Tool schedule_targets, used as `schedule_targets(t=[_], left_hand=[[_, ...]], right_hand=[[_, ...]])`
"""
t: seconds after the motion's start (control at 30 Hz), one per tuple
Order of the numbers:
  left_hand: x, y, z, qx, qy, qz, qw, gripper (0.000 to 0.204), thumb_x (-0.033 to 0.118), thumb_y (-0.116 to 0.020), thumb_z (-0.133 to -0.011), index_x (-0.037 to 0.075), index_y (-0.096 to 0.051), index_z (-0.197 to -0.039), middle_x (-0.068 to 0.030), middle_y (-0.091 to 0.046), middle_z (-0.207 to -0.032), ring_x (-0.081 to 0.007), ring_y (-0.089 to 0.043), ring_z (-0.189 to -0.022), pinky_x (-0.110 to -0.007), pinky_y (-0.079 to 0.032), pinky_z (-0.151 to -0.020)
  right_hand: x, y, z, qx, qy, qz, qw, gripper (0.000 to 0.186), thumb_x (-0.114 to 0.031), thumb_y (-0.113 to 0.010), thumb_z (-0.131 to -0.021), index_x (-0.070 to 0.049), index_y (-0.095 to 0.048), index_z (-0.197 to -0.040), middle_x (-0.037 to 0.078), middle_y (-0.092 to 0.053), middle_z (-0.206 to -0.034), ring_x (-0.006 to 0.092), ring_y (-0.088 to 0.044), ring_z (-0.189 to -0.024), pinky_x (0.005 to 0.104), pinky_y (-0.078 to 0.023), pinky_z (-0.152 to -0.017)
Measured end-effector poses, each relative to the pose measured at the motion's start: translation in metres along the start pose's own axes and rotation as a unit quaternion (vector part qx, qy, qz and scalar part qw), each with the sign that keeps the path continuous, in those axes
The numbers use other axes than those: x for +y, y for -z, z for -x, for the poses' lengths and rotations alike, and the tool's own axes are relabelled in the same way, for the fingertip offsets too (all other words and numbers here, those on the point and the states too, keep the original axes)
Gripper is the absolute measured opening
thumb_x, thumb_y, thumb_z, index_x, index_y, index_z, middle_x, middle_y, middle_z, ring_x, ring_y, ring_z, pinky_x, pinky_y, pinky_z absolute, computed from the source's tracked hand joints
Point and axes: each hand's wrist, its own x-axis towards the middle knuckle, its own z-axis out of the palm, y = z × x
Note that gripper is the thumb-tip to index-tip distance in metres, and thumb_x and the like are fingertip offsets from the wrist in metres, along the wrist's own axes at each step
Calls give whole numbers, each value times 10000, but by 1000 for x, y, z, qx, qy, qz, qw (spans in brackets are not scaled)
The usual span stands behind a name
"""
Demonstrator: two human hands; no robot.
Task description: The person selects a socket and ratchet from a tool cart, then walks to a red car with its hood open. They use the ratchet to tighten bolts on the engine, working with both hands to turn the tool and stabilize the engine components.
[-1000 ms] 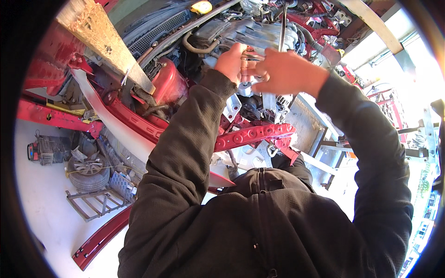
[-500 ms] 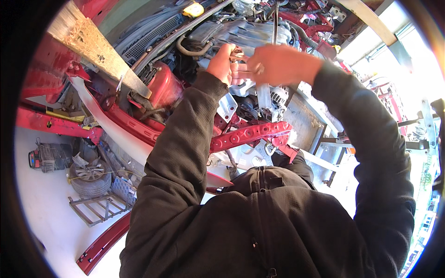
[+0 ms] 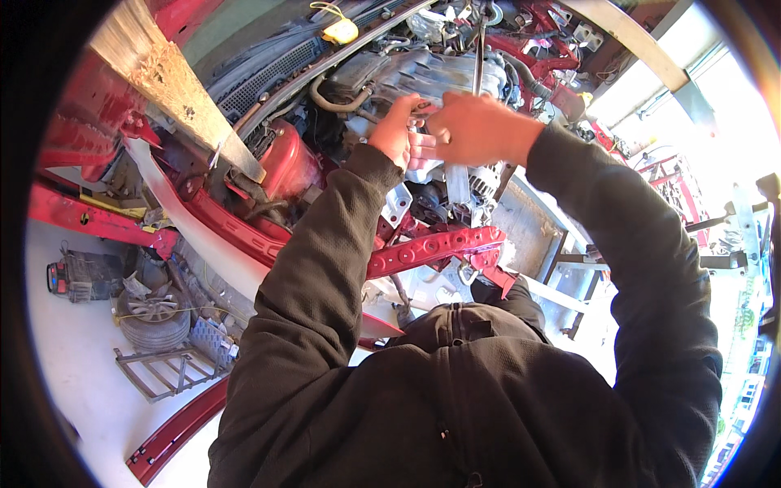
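Both my hands meet above the grey engine (image 3: 423,69) of a stripped red car. My right hand (image 3: 480,130) is closed around a long thin metal tool (image 3: 480,49) whose shaft stands up and away from the fist. My left hand (image 3: 397,132) presses against the right hand's fingers, its own fingers curled around something small that is hidden between the hands. My dark sleeves and jacket (image 3: 488,407) fill the lower half of the view.
A wooden beam (image 3: 167,93) slants across the left of the engine bay. A red crossmember (image 3: 431,248) runs below the hands, and a yellow cap (image 3: 340,31) sits at the back. On the floor at left lie a wheel (image 3: 154,313), a metal rack (image 3: 175,370) and a red strip (image 3: 175,435).
The hands stay joined over the engine and have shifted only slightly. The tool's shaft now stands a bit more upright. The view has tilted a little.
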Motion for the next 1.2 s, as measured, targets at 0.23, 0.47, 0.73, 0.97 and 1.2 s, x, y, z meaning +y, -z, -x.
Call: schedule_targets(t=[0.23, 0.47, 0.73, 0.97, 1.2], left_hand=[[6, 0, 6, 25, 11, 7, 1000, 571, 739, -529, -968, 208, -570, -1174, -264, -786, -1190, -394, -827, -942, -449, -575, -690], [19, 2, 21, -9, 22, -36, 999, 533, 680, -462, -1055, 171, -605, -1124, -225, -803, -1016, -354, -825, -838, -408, -572, -639], [22, 12, 18, 83, -76, -126, 986, 411, 480, -587, -1073, 124, -753, -1194, -12, -640, -871, -108, -511, -531, -268, -382, -449], [10, 5, 4, 64, -63, 26, 996, 317, 432, -568, -1108, 136, -674, -1148, -55, -718, -937, -268, -763, -683, -381, -535, -526], [1, 16, -11, 63, -69, 108, 990, 320, 453, -607, -1090, 140, -669, -1065, -1, -645, -815, -189, -619, -583, -414, -557, -556]], right_hand=[[22, -19, -10, 2, 29, -40, 999, 313, -440, -746, -930, -147, -751, -1042, 153, -690, -1126, 425, -728, -1038, 539, -582, -896], [24, -9, 3, -42, 78, -49, 995, 279, -382, -732, -901, -133, -751, -1025, 159, -717, -1104, 390, -730, -1035, 535, -579, -878], [34, -15, 6, 44, 71, -49, 995, 295, -364, -722, -899, -128, -809, -1054, 166, -774, -1022, 381, -761, -1029, 540, -591, -887], [14, -21, 11, 8, 64, -29, 997, 213, -271, -731, -898, -98, -764, -1018, 176, -733, -1049, 416, -746, -1010, 531, -592, -894], [9, 2, -4, 63, 49, 22, 997, 405, -427, -691, -921, -103, -820, -1126, 210, -762, -1065, 352, -769, -1027, 507, -606, -917]])
